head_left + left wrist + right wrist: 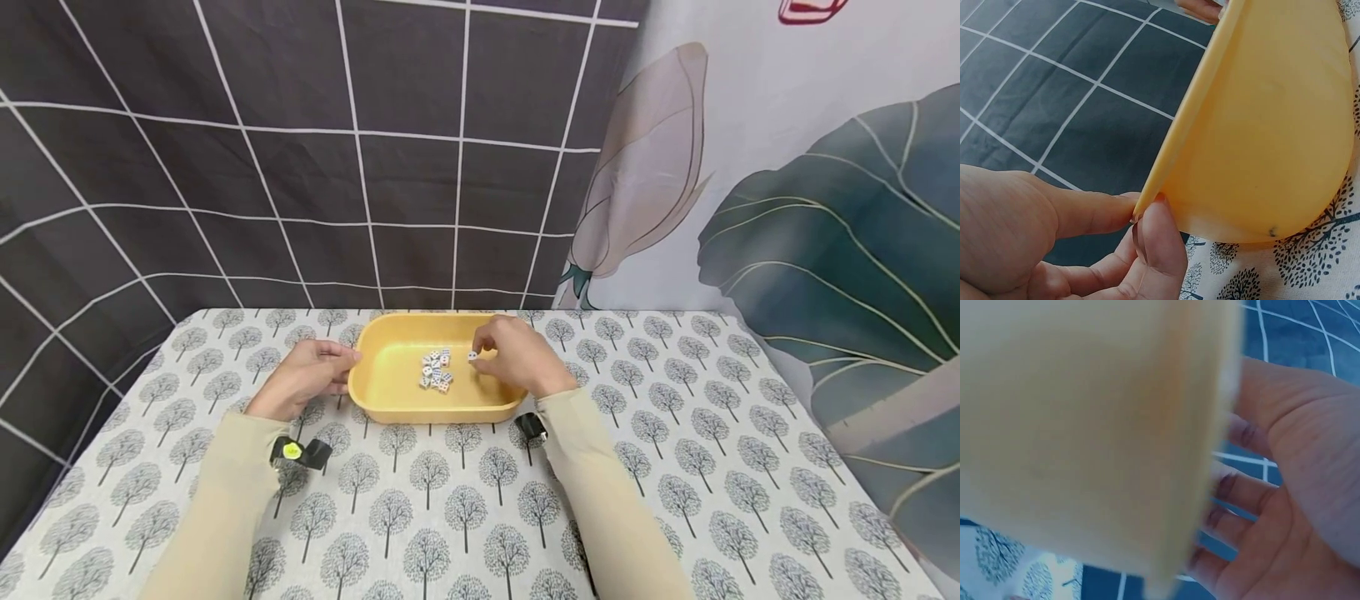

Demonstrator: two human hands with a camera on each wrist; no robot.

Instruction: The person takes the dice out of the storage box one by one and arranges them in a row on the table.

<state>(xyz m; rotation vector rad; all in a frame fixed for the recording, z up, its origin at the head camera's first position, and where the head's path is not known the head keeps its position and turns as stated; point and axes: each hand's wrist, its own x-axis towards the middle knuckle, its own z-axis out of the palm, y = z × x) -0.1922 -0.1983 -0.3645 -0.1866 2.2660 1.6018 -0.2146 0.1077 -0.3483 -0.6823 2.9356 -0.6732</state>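
A yellow oval-cornered plastic tub (397, 414) stands on the patterned cloth, with a cluster of several white dice (436, 372) on its floor. My left hand (311, 375) pinches the tub's left rim between thumb and fingers; the left wrist view shows this grip on the edge (1159, 172) closely. Over the tub's right part, my right hand (517, 354) holds one white die (472, 356) at its fingertips, apart from the cluster. In the right wrist view the blurred tub wall (1085, 437) hides that hand's fingertips and the die.
A white tablecloth (427, 500) printed with grey trees covers the table around the tub. Behind it hangs a dark curtain (405, 183) with white grid lines, and a flower-printed cloth (795, 208) hangs at the right. Each wrist wears a small black device.
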